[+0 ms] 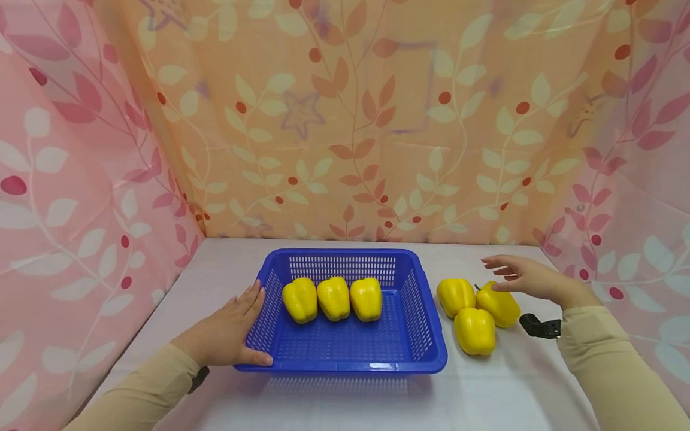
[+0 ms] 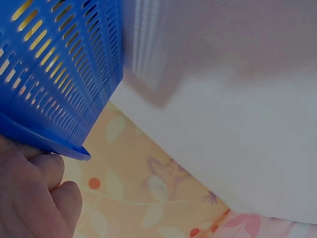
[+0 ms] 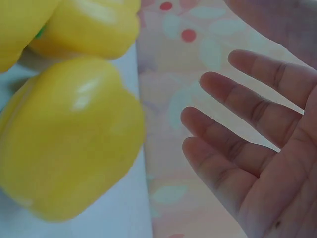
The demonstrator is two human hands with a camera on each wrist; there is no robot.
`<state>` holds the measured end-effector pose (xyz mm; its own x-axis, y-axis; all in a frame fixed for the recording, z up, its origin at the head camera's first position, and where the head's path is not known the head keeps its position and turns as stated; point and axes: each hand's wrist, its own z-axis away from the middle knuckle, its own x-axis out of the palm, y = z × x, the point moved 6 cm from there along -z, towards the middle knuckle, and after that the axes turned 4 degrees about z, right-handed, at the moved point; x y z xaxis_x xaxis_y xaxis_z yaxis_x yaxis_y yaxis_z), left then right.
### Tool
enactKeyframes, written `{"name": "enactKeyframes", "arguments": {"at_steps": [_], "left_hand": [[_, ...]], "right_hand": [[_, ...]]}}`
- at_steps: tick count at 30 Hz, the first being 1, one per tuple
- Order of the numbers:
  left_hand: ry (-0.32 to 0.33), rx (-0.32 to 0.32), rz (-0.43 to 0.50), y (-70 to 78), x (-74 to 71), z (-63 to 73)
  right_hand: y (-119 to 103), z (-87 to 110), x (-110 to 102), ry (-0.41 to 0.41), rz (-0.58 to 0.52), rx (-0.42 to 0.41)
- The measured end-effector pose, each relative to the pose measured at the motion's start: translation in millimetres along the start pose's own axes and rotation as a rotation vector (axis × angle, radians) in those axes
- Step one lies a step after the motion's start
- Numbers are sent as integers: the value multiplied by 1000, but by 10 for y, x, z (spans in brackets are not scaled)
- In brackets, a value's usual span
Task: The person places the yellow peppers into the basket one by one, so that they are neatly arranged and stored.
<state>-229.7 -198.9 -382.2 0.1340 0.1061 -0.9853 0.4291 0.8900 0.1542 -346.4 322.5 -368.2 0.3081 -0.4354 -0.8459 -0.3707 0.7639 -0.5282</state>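
A blue plastic basket (image 1: 345, 366) stands on the table, with three yellow bell peppers in a row inside: a left one (image 1: 300, 300), a middle one (image 1: 333, 299) and a right one (image 1: 366, 299). My left hand (image 1: 229, 329) rests on the basket's left rim, fingers extended and thumb on the near corner. In the left wrist view the hand (image 2: 37, 191) lies against the rim. My right hand (image 1: 530, 278) hovers empty by a yellow bell pepper (image 1: 498, 305), fingers spread and slightly bent. In the right wrist view its fingers (image 3: 247, 106) are apart from the nearest pepper (image 3: 74, 141).
Two more yellow bell peppers, one at the back (image 1: 456, 295) and one in front (image 1: 475, 331), lie right of the basket. A white cloth covers the table (image 1: 215, 401). Patterned curtains (image 1: 372, 120) hang behind and on both sides.
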Motion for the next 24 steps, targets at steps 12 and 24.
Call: {"name": "enactKeyframes", "arguments": {"at_steps": [12,24], "left_hand": [[-6,-4,1,1,-5,-2],[-31,-30,3,-15,13,-9]], "right_hand": [[228,35,160,-34,-17,45],[301,68,231,-41,-43,104]]}}
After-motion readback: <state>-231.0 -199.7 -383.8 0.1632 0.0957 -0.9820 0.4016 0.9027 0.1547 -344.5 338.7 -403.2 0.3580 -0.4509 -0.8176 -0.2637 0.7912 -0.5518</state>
